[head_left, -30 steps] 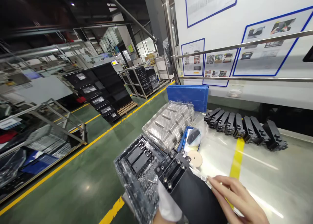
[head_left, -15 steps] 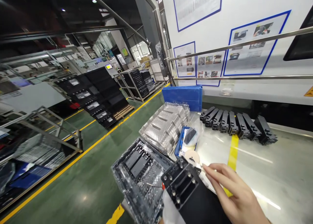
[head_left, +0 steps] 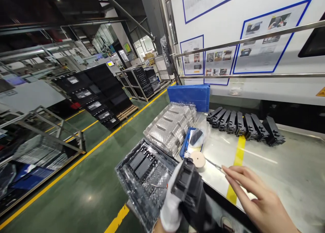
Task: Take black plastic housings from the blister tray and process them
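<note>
Left hand point(head_left: 170, 209) gloved, grip clamping a black slotted block point(head_left: 189, 189) at lower centre of frame | right hand point(head_left: 261, 199) bare, grip apart, reaching beside a thin metal rod point(head_left: 214, 164) on the desk point(head_left: 279, 172), perhaps touching it | clear plastic tray point(head_left: 146, 178) lying just left, pale disc point(head_left: 197, 159) sitting above

A factory floor point(head_left: 76, 189) with yellow lane lines point(head_left: 88, 152) and steel racks point(head_left: 127, 85).
</note>
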Action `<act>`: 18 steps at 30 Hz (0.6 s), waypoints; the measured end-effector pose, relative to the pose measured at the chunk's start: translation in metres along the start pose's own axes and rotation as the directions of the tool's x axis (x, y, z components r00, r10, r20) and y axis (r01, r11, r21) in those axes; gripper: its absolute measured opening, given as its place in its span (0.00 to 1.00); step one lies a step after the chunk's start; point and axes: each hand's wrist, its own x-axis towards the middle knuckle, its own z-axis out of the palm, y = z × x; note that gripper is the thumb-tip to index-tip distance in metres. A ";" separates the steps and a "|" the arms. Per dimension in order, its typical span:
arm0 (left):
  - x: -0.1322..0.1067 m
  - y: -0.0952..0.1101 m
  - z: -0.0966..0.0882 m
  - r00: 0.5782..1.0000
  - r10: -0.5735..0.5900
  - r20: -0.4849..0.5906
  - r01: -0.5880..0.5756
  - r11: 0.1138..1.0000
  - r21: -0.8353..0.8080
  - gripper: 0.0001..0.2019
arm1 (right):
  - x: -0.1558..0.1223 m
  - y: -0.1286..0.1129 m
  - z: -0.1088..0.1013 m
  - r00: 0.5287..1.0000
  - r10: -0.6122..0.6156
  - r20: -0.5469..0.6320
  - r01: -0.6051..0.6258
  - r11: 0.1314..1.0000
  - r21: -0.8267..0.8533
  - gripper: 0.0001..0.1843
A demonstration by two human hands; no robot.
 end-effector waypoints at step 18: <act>-0.001 0.023 -0.014 0.903 0.155 0.402 -0.310 0.881 0.358 0.27 | 0.017 -0.011 -0.002 0.835 0.332 0.440 -0.492 0.808 0.324 0.25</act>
